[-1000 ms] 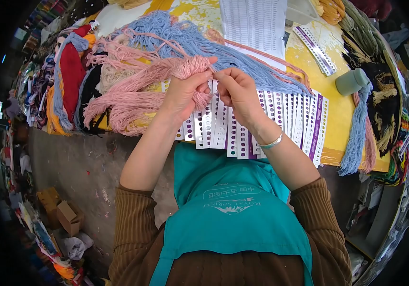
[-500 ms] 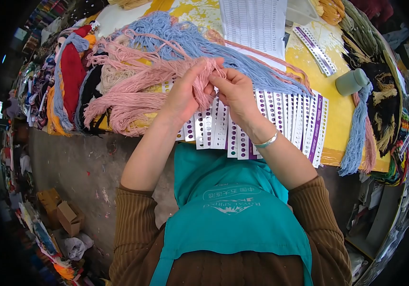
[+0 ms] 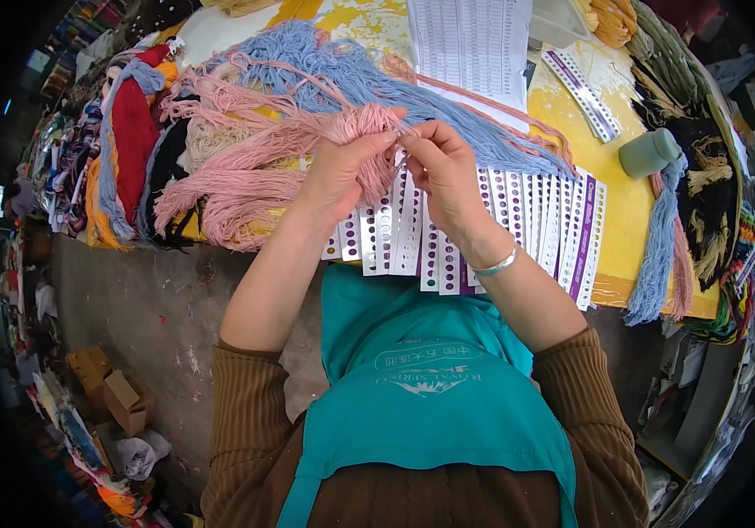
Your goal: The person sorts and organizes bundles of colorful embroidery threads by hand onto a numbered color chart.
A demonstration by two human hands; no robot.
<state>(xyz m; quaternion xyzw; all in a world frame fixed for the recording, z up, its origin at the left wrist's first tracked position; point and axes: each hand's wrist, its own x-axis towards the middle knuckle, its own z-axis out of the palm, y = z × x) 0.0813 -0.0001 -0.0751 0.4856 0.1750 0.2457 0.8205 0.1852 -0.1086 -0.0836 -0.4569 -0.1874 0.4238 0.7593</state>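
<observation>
Wrapped around the looped end of a pink thread bundle (image 3: 364, 123) is my left hand (image 3: 339, 176), its thumb lying over the strands. My right hand (image 3: 443, 176), with a silver bracelet at the wrist, pinches a few fine strands at the bundle's right side. The bundle trails left over the table. Behind both hands lies a long bundle of light blue thread (image 3: 448, 114). White and purple punched cards (image 3: 518, 211) are fanned out below and to the right of my hands, partly hidden by them.
Printed sheets (image 3: 470, 53) lie at the back of the yellow table (image 3: 611, 255). A grey-green cylinder (image 3: 648, 152) stands at the right, near a single punched card (image 3: 581, 95). Red, black and orange threads (image 3: 131, 132) hang at the left, with cardboard boxes (image 3: 126, 400) on the floor.
My right hand has moved slightly right, away from the bundle, drawing out thin strands. My left thumb now lies across the pink bundle, and more of its looped top shows.
</observation>
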